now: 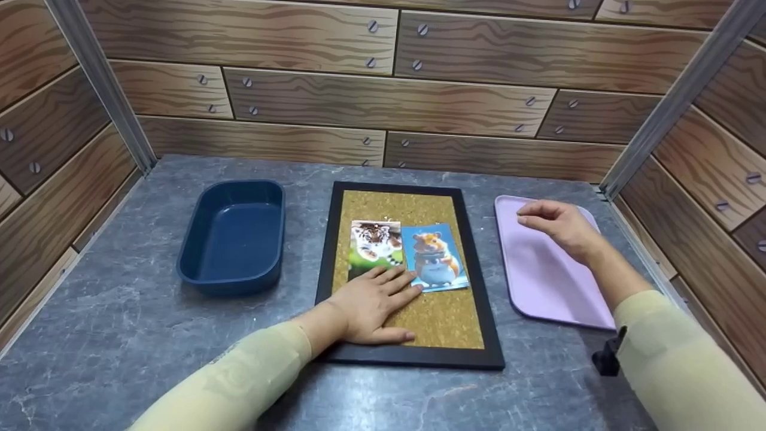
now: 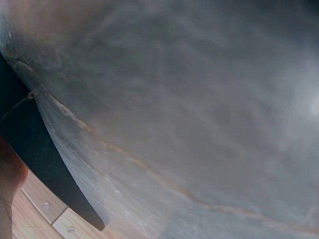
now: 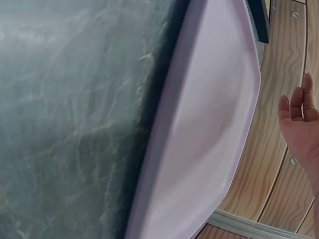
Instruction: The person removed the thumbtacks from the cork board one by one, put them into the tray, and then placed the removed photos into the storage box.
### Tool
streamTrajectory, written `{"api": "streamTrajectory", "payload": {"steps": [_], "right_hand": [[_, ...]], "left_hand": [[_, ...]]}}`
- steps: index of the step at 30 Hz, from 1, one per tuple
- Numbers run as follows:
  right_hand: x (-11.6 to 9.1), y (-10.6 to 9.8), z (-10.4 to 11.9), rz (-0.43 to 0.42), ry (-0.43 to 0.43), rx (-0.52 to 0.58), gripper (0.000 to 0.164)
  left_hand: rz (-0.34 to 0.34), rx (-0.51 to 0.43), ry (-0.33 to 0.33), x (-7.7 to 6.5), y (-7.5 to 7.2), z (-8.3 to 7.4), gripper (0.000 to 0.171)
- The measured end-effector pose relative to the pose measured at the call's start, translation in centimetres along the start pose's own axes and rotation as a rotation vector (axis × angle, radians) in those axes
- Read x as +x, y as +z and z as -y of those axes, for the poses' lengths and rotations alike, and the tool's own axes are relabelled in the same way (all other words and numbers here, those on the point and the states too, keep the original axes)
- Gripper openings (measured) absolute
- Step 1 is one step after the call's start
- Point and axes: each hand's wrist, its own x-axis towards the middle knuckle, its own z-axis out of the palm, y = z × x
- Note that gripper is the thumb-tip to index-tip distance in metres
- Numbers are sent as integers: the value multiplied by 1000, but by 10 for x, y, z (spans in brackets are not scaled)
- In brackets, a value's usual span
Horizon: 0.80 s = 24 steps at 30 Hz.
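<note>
My left hand (image 1: 374, 305) lies flat with spread fingers on a black-framed cork board (image 1: 443, 326). Its fingertips overlap the lower edges of a tiger picture (image 1: 374, 239) and a hamster picture (image 1: 435, 257), which lie side by side on the cork. Small clear bits show at the tiger picture's top edge. Over a shallow lilac tray (image 1: 538, 281) hovers my right hand (image 1: 562, 227), thumb and index fingertips brought together. I cannot tell whether something tiny is between them. In the right wrist view that hand (image 3: 301, 119) shows bent fingers beside the tray (image 3: 204, 114).
A deep blue rectangular bin (image 1: 239, 245) stands left of the board on the grey marbled table (image 1: 137, 335). Wood-patterned panels (image 1: 299, 96) wall in the back and both sides, with metal posts (image 1: 670, 90) at the corners.
</note>
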Motion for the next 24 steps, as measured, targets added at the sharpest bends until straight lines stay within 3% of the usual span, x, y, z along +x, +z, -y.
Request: {"api": "streamTrajectory", "payload": {"steps": [24], "right_hand": [[-23,-11,-31,26,81,-99,33]], "left_hand": [[6,-32,-2,-1,0,0,88]]}}
